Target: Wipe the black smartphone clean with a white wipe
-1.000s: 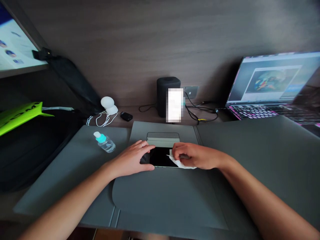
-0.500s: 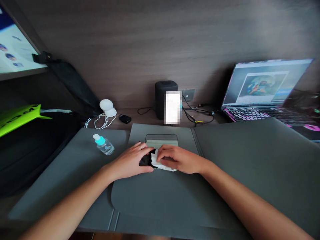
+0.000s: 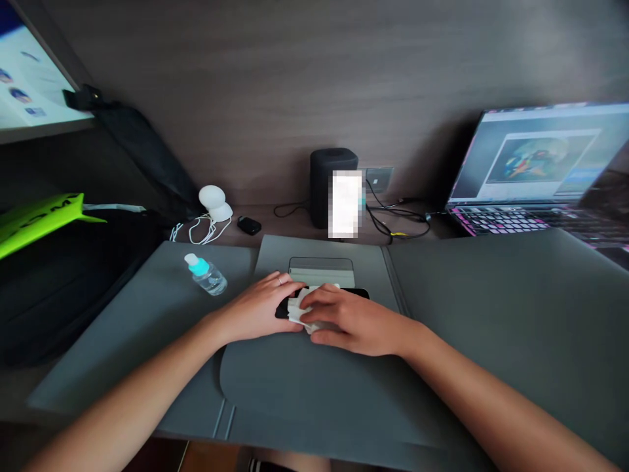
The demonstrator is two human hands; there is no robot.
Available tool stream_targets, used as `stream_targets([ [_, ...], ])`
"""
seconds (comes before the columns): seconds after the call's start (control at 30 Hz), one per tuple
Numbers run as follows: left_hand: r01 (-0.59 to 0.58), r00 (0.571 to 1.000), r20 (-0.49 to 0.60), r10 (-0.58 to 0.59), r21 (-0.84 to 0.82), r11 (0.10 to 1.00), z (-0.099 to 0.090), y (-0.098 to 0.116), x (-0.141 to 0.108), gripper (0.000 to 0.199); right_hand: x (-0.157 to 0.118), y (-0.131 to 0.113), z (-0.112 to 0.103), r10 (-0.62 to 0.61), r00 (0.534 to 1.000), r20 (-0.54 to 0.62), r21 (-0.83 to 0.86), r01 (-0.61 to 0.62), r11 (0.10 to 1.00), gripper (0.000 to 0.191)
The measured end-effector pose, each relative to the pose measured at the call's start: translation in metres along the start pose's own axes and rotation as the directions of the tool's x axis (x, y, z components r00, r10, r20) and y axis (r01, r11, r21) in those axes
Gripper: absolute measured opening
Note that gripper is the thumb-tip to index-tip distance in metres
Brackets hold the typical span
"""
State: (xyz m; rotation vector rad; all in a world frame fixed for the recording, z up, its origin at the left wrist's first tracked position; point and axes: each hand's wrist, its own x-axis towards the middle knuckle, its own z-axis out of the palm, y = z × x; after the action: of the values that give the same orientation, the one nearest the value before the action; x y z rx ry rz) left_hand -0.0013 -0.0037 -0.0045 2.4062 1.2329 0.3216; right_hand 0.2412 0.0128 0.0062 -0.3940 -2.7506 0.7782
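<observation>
A black smartphone (image 3: 362,293) lies flat on the grey folding desk mat (image 3: 314,387), largely covered by my hands. My left hand (image 3: 255,308) grips its left end between thumb and fingers; a ring shows on one finger. On top of the phone is a crumpled white tissue (image 3: 296,311), held under the bent fingers of my right hand (image 3: 363,321). Left of my hands, a clear spray bottle (image 3: 211,278) with a turquoise collar and white cap appears tilted on the mat.
Behind the mat stand a white round-headed device (image 3: 213,198) with a white cable, a small black object (image 3: 249,225), a black speaker (image 3: 322,190) and black cables (image 3: 393,219). An open laptop (image 3: 535,164) is at right. A black bag (image 3: 88,262) sits left.
My right hand and the tissue have shifted left along the phone, toward my left hand. The phone's right end now shows. The view has shifted slightly.
</observation>
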Motion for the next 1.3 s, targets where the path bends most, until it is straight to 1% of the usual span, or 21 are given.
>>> stream_targets([
  [0.17,-0.007,1.0,0.006,0.007,0.016,1.0,-0.004,0.003,0.0,0.057,-0.009,0.006,-0.012,0.077,0.997,0.024,0.084,-0.078,0.993,0.014],
  [0.27,-0.009,1.0,0.016,0.008,0.034,0.999,-0.006,0.003,0.0,0.06,-0.016,0.012,-0.021,0.104,0.99,0.091,0.101,-0.113,0.988,0.013],
  [0.37,-0.007,1.0,0.029,0.006,0.044,0.999,-0.007,0.003,-0.001,0.059,-0.025,0.016,-0.03,0.163,0.976,0.144,0.1,-0.178,0.979,0.014],
  [0.47,-0.003,0.999,0.041,0.002,0.038,0.999,-0.007,0.003,-0.001,0.06,-0.029,0.02,-0.032,0.199,0.975,0.101,0.086,-0.208,0.974,0.016],
  [0.57,-0.012,0.999,0.031,0.011,0.042,0.999,-0.007,0.003,-0.001,0.06,-0.027,0.022,-0.028,0.187,0.982,0.007,0.044,-0.187,0.981,0.017],
  [0.67,-0.008,1.0,0.029,0.007,0.038,0.999,-0.007,0.002,0.0,0.06,-0.02,0.022,-0.02,0.129,0.99,-0.055,0.003,-0.129,0.992,0.017],
  [0.73,0.001,0.999,0.035,-0.001,0.026,1.0,-0.007,0.001,0.0,0.061,-0.015,0.021,-0.015,0.088,0.994,-0.066,-0.011,-0.089,0.996,0.019],
  [0.9,-0.001,1.0,0.022,0.001,0.01,1.0,-0.006,0.0,0.002,0.06,-0.002,0.018,-0.001,0.021,0.997,-0.074,-0.038,-0.024,0.999,0.031],
  [1.0,0.01,1.0,0.022,-0.01,0.012,1.0,-0.004,-0.001,0.002,0.058,0.003,0.012,0.005,-0.017,0.997,-0.071,-0.087,0.011,0.996,0.045],
  [1.07,0.022,1.0,0.018,-0.022,0.015,1.0,-0.002,-0.002,0.002,0.06,0.004,0.007,0.005,-0.02,0.999,-0.038,-0.108,0.016,0.994,0.053],
  [1.13,0.01,1.0,0.01,-0.01,0.005,1.0,0.0,-0.003,0.002,0.062,0.003,0.002,0.004,-0.01,1.0,-0.001,-0.093,0.01,0.996,0.047],
  [1.23,-0.021,1.0,-0.001,0.021,-0.019,1.0,0.0,-0.004,0.002,0.059,-0.002,0.0,-0.001,0.01,1.0,0.022,-0.036,-0.01,0.999,0.027],
  [1.3,-0.016,1.0,0.003,0.016,-0.022,1.0,-0.001,-0.004,0.002,0.06,-0.007,0.0,-0.004,0.025,0.999,0.023,-0.006,-0.025,1.0,0.018],
])
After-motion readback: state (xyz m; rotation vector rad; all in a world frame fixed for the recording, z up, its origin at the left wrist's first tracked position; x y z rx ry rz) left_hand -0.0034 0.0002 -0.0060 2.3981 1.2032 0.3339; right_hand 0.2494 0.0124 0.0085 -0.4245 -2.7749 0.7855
